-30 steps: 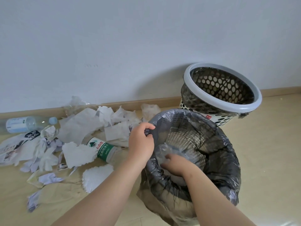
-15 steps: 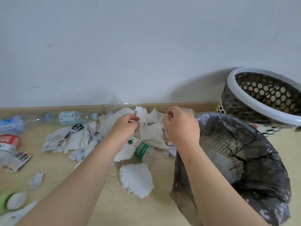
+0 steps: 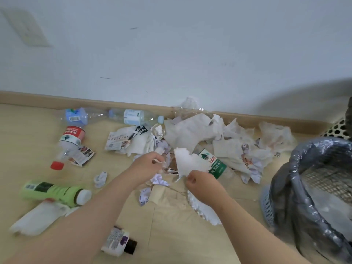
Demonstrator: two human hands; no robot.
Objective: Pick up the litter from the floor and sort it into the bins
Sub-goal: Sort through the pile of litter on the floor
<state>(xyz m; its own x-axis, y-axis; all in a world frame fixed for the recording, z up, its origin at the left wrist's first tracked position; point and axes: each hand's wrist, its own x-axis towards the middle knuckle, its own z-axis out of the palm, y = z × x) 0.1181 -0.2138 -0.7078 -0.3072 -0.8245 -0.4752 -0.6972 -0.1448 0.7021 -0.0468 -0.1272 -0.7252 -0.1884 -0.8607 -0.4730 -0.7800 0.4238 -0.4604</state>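
Note:
My right hand [image 3: 202,184] pinches the lower edge of a white paper sheet [image 3: 187,161] and lifts it off the floor. My left hand [image 3: 146,165] pinches a small paper scrap [image 3: 162,161] just left of that sheet. A green-labelled plastic bottle [image 3: 214,164] lies behind the sheet. Crumpled white tissues and wrappers [image 3: 194,130] are piled along the skirting board. The blue basket lined with a grey bag [image 3: 297,180] stands at the right, with white litter inside. Only a perforated corner of the second bin [image 3: 341,127] shows at the right edge.
Clear bottles [image 3: 133,116] lie by the skirting board, a red-capped bottle [image 3: 70,141] to the left. A green bottle [image 3: 57,191], a white container [image 3: 36,220] and a small dark-capped bottle [image 3: 119,242] lie near my left arm. A white ruffled paper [image 3: 205,210] lies under my right wrist.
Both hands left the grey-lined basket and moved left to the litter pile. The right hand now holds a white sheet, the left a scrap. The view swung left.

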